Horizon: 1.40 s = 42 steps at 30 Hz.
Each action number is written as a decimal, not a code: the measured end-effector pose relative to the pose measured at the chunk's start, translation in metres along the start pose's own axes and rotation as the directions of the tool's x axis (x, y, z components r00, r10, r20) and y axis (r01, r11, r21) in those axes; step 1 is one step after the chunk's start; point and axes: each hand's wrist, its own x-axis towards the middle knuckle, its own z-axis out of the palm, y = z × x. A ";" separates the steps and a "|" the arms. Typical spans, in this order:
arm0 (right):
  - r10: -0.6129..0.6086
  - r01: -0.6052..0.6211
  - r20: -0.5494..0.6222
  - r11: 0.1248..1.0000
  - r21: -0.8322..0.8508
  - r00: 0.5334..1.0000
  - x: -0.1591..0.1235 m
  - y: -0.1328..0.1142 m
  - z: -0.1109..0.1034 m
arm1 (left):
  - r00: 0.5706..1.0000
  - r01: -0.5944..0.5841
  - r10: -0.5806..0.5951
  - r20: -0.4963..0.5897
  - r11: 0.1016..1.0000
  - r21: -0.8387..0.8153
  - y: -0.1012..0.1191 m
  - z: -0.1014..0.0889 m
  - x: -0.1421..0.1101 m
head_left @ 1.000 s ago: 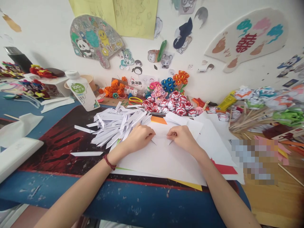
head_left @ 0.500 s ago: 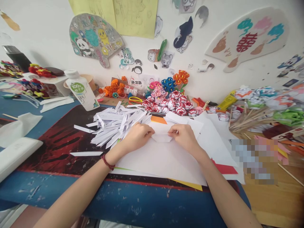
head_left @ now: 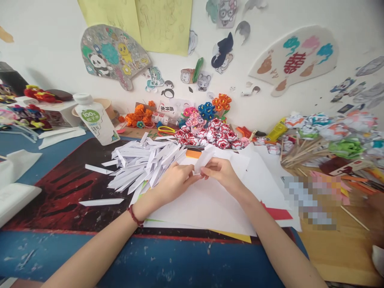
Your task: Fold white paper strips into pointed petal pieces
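Note:
Between both hands a small folded piece of white paper [head_left: 204, 159] is held up and tilted, just above large white sheets [head_left: 210, 208]. My left hand [head_left: 177, 180] pinches its lower left edge, fingers closed. My right hand [head_left: 222, 173] grips its right side between thumb and fingers. Left of my hands lies a heap of folded white paper strips [head_left: 141, 162]. A single folded strip [head_left: 101, 202] rests apart from the heap on the dark mat [head_left: 60, 200].
Red-and-white paper flowers [head_left: 216, 134] stand behind my hands, with a white bottle [head_left: 96, 120] to the left. Wooden sticks [head_left: 303, 152] and a red sheet [head_left: 277, 212] lie to the right. At the far right edge part of another person's hand [head_left: 376, 208] shows, dark and blurred.
The paper was stretched flat between both hands; now it is turned up on end and my hands have come together around it. The view has shifted slightly, and a person's hand appears at far right.

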 end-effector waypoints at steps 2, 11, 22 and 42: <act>0.017 -0.018 0.041 1.000 0.019 0.999 0.000 0.001 0.003 | 1.000 -0.006 0.006 -0.019 1.000 0.000 0.000 0.001 0.000; 0.029 -0.040 -0.140 0.996 -0.078 0.990 0.004 0.000 -0.018 | 0.998 0.009 -0.013 0.056 0.998 0.060 -0.009 -0.018 0.001; 0.166 -0.141 0.016 0.884 -0.446 0.986 0.005 0.017 -0.023 | 0.999 -0.042 0.039 0.037 0.996 0.076 -0.021 -0.006 0.001; -0.114 0.099 0.030 0.661 -0.744 0.993 0.004 0.022 -0.018 | 0.993 -0.120 0.120 0.016 0.961 0.249 -0.015 0.008 0.001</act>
